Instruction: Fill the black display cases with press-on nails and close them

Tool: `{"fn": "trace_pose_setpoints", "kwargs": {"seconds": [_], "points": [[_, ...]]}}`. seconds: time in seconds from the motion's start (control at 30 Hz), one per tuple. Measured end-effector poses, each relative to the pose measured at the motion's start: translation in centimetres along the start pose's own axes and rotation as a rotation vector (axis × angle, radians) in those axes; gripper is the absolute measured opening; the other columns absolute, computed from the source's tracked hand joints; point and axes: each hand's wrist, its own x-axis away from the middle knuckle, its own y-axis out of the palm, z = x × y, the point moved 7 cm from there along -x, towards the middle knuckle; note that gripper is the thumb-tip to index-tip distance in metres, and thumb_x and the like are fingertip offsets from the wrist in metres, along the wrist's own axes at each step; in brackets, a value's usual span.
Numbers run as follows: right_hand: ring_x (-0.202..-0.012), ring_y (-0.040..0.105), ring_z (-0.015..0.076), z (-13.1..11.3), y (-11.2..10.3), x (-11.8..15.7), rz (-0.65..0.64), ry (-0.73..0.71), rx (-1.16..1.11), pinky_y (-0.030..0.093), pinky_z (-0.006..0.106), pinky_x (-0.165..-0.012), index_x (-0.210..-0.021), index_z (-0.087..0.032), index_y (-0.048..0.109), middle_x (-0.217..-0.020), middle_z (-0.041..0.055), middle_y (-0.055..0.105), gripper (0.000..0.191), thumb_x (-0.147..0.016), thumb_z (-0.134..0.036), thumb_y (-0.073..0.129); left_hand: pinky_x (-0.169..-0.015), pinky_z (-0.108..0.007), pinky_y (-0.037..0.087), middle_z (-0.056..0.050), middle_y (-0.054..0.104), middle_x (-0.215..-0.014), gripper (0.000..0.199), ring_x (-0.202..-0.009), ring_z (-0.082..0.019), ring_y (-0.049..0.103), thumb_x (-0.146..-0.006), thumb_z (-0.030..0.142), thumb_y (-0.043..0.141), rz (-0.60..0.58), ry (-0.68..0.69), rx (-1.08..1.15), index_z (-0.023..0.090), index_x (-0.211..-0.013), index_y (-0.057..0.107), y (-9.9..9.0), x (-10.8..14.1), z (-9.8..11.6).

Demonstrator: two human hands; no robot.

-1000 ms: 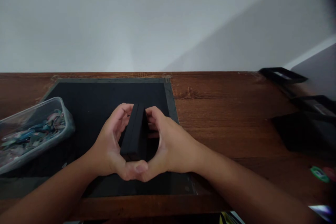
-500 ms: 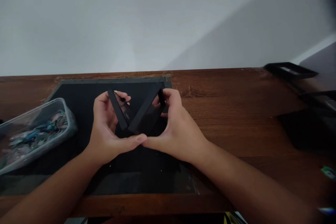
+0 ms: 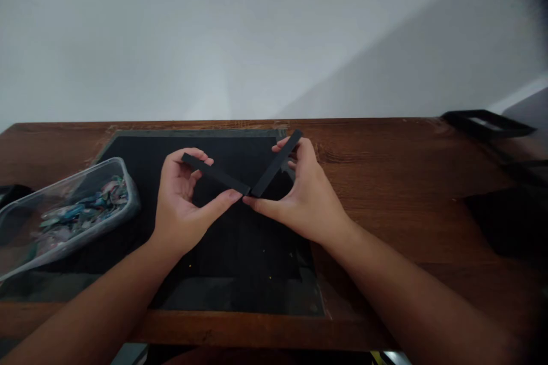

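Two black frame-like pieces meet at their lower ends in a wide V above the dark mat (image 3: 240, 291). My left hand (image 3: 184, 199) grips the left black piece (image 3: 216, 175), thumb at its lower end and fingers behind its upper end. The right black piece (image 3: 276, 165) is in my right hand (image 3: 314, 194), with the thumb under the lower end and fingers around the upper part. Both thumb tips nearly touch below the joint. Whether the pieces are fastened together cannot be seen.
On the left, a clear plastic tub (image 3: 132, 197) holds many small colourful pieces. A black frame-like object (image 3: 488, 124) stands at the back right of the wooden table (image 3: 385, 182), with a black flat item (image 3: 500, 219) nearer. A pale wall rises behind.
The two black pieces have tilted into a wider V, now showing mostly their thin edges. Both hands have shifted right and slightly up in view, still holding them.
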Motion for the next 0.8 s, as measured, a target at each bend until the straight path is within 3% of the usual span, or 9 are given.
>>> {"fn": "trace_pose_setpoints", "kwargs": {"seconds": [0.17, 0.27, 0.37, 0.47, 0.63, 0.73, 0.8], "points": [[-0.135, 0.069, 0.0429, 0.6, -0.7, -0.5, 0.003, -0.09, 0.129, 0.058, 0.067, -0.117, -0.136, -0.026, 0.053, -0.14, 0.0162, 0.068, 0.087, -0.067, -0.053, 0.098, -0.09, -0.032, 0.061, -0.002, 0.071, -0.106, 0.024, -0.1, -0.019, 0.072, -0.086, 0.023, 0.091, -0.041, 0.06, -0.053, 0.024, -0.103, 0.074, 0.1, -1.2, 0.0], [-0.144, 0.065, 0.0482, 1.3, -0.7, -0.9, -0.08, -0.151, 0.175, 0.057, 0.07, -0.12, -0.15, -0.025, 0.048, -0.15, 0.0208, 0.065, 0.108, -0.065, -0.063, 0.102, -0.085, -0.033, 0.058, -0.001, 0.072, -0.095, 0.02, -0.092, -0.018, 0.071, -0.085, 0.021, 0.093, -0.026, 0.157, -0.099, 0.024, -0.088, 0.073, -0.1, -1.3, 0.8], [-0.167, 0.044, 0.0542, 2.9, -0.7, -1.5, -0.152, -0.07, 0.197, 0.043, 0.076, -0.134, -0.174, -0.02, 0.022, -0.18, 0.0311, 0.038, 0.148, -0.063, -0.081, 0.098, -0.09, -0.036, 0.059, -0.002, 0.075, -0.094, 0.024, -0.094, -0.02, 0.075, -0.088, 0.018, 0.092, -0.011, 0.249, -0.139, 0.023, -0.083, 0.069, -0.1, -1.0, 1.7], [-0.177, 0.024, 0.0541, 3.6, -0.6, -1.8, -0.192, -0.05, 0.213, 0.032, 0.077, -0.139, -0.181, -0.016, -0.001, -0.19, 0.035, 0.013, 0.17, -0.06, -0.088, 0.096, -0.092, -0.039, 0.062, -0.004, 0.079, -0.099, 0.024, -0.097, -0.021, 0.079, -0.092, 0.014, 0.088, -0.019, 0.322, -0.17, 0.023, -0.086, 0.066, 0.2, -0.6, 2.4], [-0.177, 0.024, 0.054, 3.4, 0.1, -1.2, -0.214, -0.13, 0.201, 0.034, 0.078, -0.138, -0.181, -0.021, -0.011, -0.191, 0.0335, 0.009, 0.168, -0.068, -0.091, 0.091, -0.099, -0.043, 0.064, -0.004, 0.084, -0.099, 0.02, -0.105, -0.023, 0.081, -0.094, 0.006, 0.077, -0.106, 0.46, -0.211, 0.025, -0.09, 0.071, 0.9, 0.0, 3.5], [-0.176, 0.025, 0.055, 1.5, 0.2, -0.1, -0.129, -0.353, 0.198, 0.037, 0.079, -0.136, -0.182, -0.033, -0.019, -0.193, 0.0278, -0.004, 0.161, -0.077, -0.087, 0.09, -0.102, -0.048, 0.063, -0.005, 0.085, -0.105, 0.02, -0.111, -0.026, 0.079, -0.091, 0.007, 0.078, -0.144, 0.464, -0.268, 0.025, -0.086, 0.072, 1.2, 0.1, 3.7], [-0.178, 0.019, 0.0545, 0.1, 0.3, 1.0, -0.079, -0.504, 0.204, 0.035, 0.078, -0.138, -0.183, -0.038, -0.021, -0.194, 0.0215, -0.012, 0.156, -0.083, -0.077, 0.092, -0.105, -0.051, 0.061, -0.005, 0.084, -0.108, 0.022, -0.114, -0.027, 0.077, -0.088, 0.005, 0.078, -0.18, 0.43, -0.313, 0.025, -0.084, 0.071, 1.5, 0.2, 3.6]]}}
